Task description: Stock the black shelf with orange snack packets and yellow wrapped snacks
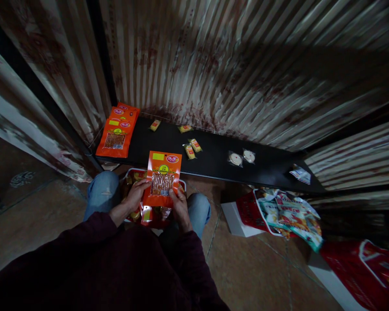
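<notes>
gripped orange snack packet (164, 175) by lower edges, left hand (136, 195) and right hand (180, 206) both closed on it; pointed lengthwise at black shelf (214, 166), matching packet stack (117, 129) up-left, nearer left hand.

One held orange packet (162, 177) stands apart from the rest. On the bench (214, 166) lies a stack of orange packets (115, 134): at least two, the overlap hiding the exact count. Also there: four small yellow sachets (190, 151), two round white sealed pieces (235, 159) and one white-and-blue wrapper (300, 174). Two red bags (353, 268) sit on the floor.
</notes>
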Motion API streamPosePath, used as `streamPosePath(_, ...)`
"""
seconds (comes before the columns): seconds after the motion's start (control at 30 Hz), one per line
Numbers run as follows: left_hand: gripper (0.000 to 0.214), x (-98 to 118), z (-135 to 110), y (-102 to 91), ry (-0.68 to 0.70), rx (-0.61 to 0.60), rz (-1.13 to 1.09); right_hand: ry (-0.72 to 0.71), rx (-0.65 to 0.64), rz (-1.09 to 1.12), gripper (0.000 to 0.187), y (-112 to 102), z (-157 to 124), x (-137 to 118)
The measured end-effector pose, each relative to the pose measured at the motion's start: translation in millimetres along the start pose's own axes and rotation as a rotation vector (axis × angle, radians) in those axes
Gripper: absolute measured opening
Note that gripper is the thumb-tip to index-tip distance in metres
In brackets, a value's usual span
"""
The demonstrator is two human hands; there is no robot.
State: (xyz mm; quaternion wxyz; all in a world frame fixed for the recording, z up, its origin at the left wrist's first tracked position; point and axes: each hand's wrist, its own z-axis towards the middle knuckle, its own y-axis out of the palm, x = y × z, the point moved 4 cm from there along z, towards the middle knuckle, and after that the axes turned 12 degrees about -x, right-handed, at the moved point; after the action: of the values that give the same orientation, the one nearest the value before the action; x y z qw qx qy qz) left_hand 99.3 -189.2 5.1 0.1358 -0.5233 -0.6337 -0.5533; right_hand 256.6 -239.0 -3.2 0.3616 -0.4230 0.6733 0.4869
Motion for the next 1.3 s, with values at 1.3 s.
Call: streamPosePath(1.3, 0.048, 7, -23, 39.3, 0.049, -0.202, 0.106, -0.332, 0.041, -0.677, 0.044, 37, -22, -43)
